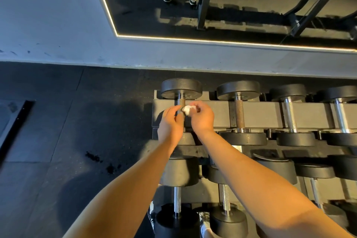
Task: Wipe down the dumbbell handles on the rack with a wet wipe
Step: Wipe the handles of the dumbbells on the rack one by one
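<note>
both hands met at the leftmost upper handle (181, 102) on the rack (217, 115): right hand (201, 117) pinched a balled wipe (187, 109) against it, left hand (171, 124) beside it, hold unclear. wrapping the wipe round would probably clean better.

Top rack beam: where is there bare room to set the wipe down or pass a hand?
Bare beam between the leftmost handle and the second handle; also the floor mat left of the beam. The lower tiers are crowded with dumbbell heads.
</note>
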The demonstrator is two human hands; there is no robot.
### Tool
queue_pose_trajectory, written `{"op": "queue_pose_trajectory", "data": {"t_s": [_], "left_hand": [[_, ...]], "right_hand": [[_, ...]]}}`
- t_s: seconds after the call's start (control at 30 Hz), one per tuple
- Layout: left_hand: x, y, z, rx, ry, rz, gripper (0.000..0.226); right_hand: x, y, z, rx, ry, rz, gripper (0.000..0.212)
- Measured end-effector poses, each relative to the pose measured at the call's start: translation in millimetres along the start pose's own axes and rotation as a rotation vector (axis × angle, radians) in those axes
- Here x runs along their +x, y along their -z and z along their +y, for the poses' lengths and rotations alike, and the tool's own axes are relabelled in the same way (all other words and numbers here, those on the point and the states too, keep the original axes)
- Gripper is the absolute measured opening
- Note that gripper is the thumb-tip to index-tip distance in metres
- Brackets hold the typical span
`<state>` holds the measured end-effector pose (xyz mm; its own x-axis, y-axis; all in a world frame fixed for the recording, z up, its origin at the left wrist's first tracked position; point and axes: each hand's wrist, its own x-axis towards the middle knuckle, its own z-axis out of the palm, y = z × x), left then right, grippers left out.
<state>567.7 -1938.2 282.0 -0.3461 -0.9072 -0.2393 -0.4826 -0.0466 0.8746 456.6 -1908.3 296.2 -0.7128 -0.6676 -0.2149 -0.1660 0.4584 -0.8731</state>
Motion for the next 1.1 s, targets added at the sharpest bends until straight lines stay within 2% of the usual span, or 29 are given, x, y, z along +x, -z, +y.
{"op": "queue_pose_trajectory", "data": {"t_s": [0.07,0.2,0.33,0.4,0.47,0.67,0.73,0.9,1.1], "left_hand": [[-5.4,-3.0,4.9,0.095,0.012,0.046,0.032],[-1.9,0.3,7.0,0.184,0.161,0.03,0.033],[-2.8,2.1,7.2,0.129,0.166,0.033,0.027],[-2.6,1.8,6.1,0.095,0.163,0.039,0.028],[-0.6,0.5,3.3,0.093,0.148,0.045,0.033],[-1.9,-0.3,-0.7,0.105,0.109,0.046,0.038],[-2.4,0.8,0.2,0.111,0.105,0.048,0.037],[1.3,0.2,-6.1,0.079,0.07,0.039,0.032],[1.6,1.3,-10.9,0.097,0.077,0.049,0.041]], "right_hand": [[12.6,-4.8,-1.7,-0.035,0.081,0.045,0.021],[23.0,-21.5,-5.2,-0.092,0.125,-0.041,0.026],[26.9,-31.3,0.8,-0.057,0.152,-0.137,0.014],[24.3,-30.0,3.0,-0.191,0.244,-0.115,0.008],[26.1,-30.8,10.0,-0.203,0.27,-0.152,0.007],[12.7,-21.5,16.0,-0.159,0.126,-0.218,0.009],[13.8,-20.4,20.1,-0.207,0.155,-0.234,0.016],[28.1,-19.7,2.8,-0.139,0.216,-0.129,0.02],[10.1,-0.9,21.9,-0.215,0.072,-0.269,0.031]]}}
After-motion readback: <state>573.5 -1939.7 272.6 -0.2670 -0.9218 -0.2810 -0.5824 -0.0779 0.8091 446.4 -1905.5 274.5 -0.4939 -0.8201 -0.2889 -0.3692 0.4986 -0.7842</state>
